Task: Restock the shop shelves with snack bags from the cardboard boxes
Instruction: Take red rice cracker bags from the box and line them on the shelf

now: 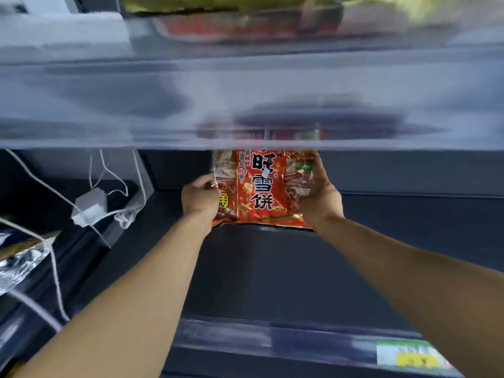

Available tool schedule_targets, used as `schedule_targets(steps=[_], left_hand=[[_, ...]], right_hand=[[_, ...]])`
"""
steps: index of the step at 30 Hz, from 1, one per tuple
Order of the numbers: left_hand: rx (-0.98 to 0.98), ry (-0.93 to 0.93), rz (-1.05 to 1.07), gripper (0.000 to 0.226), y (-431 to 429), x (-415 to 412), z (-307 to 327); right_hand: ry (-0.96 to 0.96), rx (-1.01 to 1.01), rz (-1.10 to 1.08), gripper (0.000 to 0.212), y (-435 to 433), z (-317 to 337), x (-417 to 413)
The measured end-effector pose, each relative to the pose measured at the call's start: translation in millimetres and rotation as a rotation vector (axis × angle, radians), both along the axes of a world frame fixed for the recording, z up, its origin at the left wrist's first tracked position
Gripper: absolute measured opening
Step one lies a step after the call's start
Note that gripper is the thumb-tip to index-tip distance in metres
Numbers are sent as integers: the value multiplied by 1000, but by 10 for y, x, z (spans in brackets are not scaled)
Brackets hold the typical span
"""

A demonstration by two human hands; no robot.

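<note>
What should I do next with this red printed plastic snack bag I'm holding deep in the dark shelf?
Probably stand it against the rear wall and let go. The left hand and right hand grip the red printed plastic snack bag by its sides, upright, its lower edge near the dark flat shelf board.
</note>
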State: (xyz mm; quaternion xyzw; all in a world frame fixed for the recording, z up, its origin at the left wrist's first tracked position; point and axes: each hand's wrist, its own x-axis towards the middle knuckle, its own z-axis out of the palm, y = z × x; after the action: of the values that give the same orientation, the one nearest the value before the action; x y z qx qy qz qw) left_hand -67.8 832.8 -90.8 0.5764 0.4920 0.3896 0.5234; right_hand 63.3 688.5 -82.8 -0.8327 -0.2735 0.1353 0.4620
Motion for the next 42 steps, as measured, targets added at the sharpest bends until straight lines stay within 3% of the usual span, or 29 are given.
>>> schedule_targets(steps=[10, 15, 21, 25, 32, 37, 42], left_hand=[[82, 117, -48, 37, 127, -16, -107], [87, 236, 75, 51, -82, -95, -50], [226, 341, -23, 22, -816, -198, 151], [209, 351, -234, 27, -1703, -46, 371], [222, 331, -727, 24, -3468, 820, 523], [213, 320, -1144, 24, -5114, 1600, 607], [198, 387, -1433, 21, -6589, 2111, 450]], right_hand=[[148, 149, 98, 99, 185, -301, 39], [105, 94, 6, 85, -24, -232, 15], [70, 67, 25, 66, -724, -65, -132], [39, 9, 35, 57, -1498, 90, -159], [-11, -136, -131, 49, -3278, 309, 166], [40, -177, -418, 44, -4881, 300, 545], [126, -229, -764, 40, -6349, 181, 732]])
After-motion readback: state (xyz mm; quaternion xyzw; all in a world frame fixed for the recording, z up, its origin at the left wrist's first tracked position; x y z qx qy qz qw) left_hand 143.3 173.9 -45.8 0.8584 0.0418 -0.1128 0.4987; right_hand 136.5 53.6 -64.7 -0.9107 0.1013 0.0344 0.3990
